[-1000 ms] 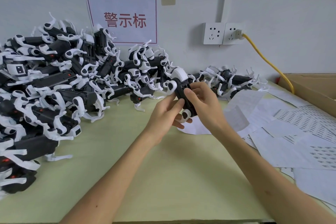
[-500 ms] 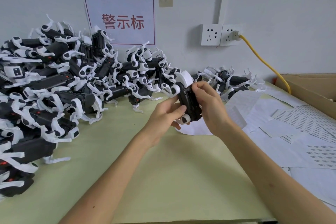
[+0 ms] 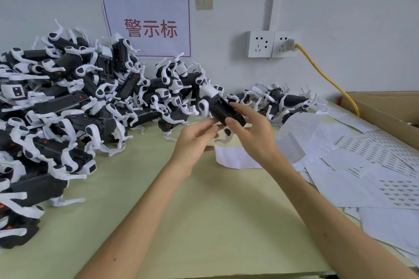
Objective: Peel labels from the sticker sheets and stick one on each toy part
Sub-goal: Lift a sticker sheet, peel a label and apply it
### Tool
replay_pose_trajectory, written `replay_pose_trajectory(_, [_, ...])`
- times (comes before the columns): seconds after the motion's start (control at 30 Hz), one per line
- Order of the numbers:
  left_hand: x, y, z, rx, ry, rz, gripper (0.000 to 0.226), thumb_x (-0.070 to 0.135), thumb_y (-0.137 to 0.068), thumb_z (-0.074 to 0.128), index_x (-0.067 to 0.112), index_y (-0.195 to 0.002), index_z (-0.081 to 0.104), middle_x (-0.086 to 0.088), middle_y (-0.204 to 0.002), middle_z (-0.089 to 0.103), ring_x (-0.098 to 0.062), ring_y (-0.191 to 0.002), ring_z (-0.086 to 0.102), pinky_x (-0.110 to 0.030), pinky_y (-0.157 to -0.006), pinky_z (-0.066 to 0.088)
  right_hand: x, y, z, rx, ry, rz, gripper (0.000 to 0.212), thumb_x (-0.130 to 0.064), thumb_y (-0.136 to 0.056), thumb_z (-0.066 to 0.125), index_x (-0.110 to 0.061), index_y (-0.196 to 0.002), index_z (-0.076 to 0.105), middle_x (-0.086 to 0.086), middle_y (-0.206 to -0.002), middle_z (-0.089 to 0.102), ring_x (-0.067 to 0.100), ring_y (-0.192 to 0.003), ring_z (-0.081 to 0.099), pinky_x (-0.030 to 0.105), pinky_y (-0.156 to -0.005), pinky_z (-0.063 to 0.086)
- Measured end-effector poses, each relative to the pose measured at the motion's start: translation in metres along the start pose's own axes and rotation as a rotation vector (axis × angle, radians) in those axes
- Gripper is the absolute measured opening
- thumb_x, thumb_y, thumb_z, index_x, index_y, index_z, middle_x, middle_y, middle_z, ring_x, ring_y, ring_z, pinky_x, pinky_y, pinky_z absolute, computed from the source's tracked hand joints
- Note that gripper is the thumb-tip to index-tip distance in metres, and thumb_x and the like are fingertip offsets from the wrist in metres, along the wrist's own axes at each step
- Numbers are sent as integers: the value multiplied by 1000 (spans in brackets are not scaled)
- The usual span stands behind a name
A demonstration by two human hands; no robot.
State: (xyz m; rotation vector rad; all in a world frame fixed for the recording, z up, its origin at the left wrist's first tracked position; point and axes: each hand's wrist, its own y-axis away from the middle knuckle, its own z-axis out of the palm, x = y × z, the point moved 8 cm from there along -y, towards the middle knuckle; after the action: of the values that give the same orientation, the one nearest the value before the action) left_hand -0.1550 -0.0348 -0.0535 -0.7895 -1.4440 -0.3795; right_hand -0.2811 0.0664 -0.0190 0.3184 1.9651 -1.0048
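Right hand (image 3: 254, 138), just right of the frame's centre, grips a toy (image 3: 221, 106): the thumb lies on its near side and the fingers curl over the far side. This toy is a black body with a white head and white legs. It is held clear of the tabletop (image 3: 204, 210), tilted, with the head toward the upper left. Left hand (image 3: 192, 142) sits just left of it, fingers and thumb drawn close together and reaching to the toy's underside near a white leg. Motion blur hides whether they pinch anything or only touch the toy.

A big pile (image 3: 68, 108) of like toys fills the left of the frame and runs along the wall toward the centre. A smaller cluster (image 3: 278, 99) lies behind the hands, right of centre. White sheets (image 3: 362, 165) printed with rows of small dark labels overlap across the right of the tabletop, and one plain piece lies under the hands. A cardboard box (image 3: 385, 106) sits at the right edge.

On the wall, a sign (image 3: 147, 27) with red characters hangs at upper centre left. Two sockets (image 3: 272, 44) sit at upper centre right, and a yellow cable (image 3: 326, 77) runs from the right one down toward the box.
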Motion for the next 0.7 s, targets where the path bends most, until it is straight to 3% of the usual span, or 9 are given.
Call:
replay_pose_trajectory(0.07, [8,-2,-7,49,-399,134,43,-4,-93,55,29,-114,74,17,-114,74,0,-107,66,-20,-90,51,5,-5,-16,105,-41,54,32,-20,-95,66,-24,-127,68,-17,-104,71,-3,-94,63,18,-85,48])
replay_pose_trajectory(0.17, [-8,1,8,-167,-803,91,75,-13,-73,42,32,-126,70,14,-136,65,-11,-130,56,-29,-107,45,17,-8,-42,269,-199,138,20,-19,-96,63,-32,-110,70,-10,-89,72,7,-82,66,24,-76,49])
replay_pose_trajectory(0.23, [-27,6,19,-306,-905,5,75,-10,-75,41,37,-126,69,13,-141,62,-17,-134,53,-34,-111,43,26,-9,-56,363,-257,196,16,-21,-95,62,-30,-106,70,-12,-81,69,-2,-70,61,18,-67,46])
replay_pose_trajectory(0.3, [-29,6,23,-284,-960,42,58,-3,-83,48,36,-117,75,10,-130,70,-18,-125,60,-35,-109,44,32,-8,-60,399,-328,261,14,-21,-96,61,-23,-103,73,-11,-72,62,-4,-56,53,14,-56,43])
replay_pose_trajectory(0.37, [-24,2,18,-202,-941,94,29,12,-91,62,32,-103,79,10,-110,77,-16,-108,68,-33,-99,48,33,-7,-58,397,-378,305,14,-20,-96,59,-21,-95,73,-8,-70,58,-3,-47,50,14,-46,41])
replay_pose_trajectory(0.43, [-20,-4,6,-95,-893,92,11,25,-94,66,27,-86,74,10,-87,74,-18,-91,68,-32,-80,50,30,-5,-55,379,-391,319,18,-19,-96,58,-23,-88,73,-11,-66,60,0,-50,53,18,-48,41])
replay_pose_trajectory(0.53, [-14,-6,-26,229,-696,56,27,21,-96,60,16,-71,52,6,-60,52,-18,-61,51,-33,-57,33,23,-4,-47,311,-446,303,17,-23,-87,62,-27,-78,76,-5,-75,64,18,-73,57,29,-57,43])
replay_pose_trajectory(0.6, [-12,-4,-48,406,-420,16,22,11,-95,55,14,-74,56,4,-60,57,-13,-58,47,-34,-56,37,18,-5,-42,267,-468,270,17,-27,-78,61,-28,-76,78,0,-82,66,21,-74,57,32,-60,46])
replay_pose_trajectory(0.7, [-19,1,-73,603,-73,-90,19,3,-95,53,15,-90,66,-4,-79,67,-19,-70,59,-31,-52,54,12,-6,-35,208,-429,211,20,-25,-74,60,-21,-85,77,2,-86,69,18,-80,59,31,-66,46])
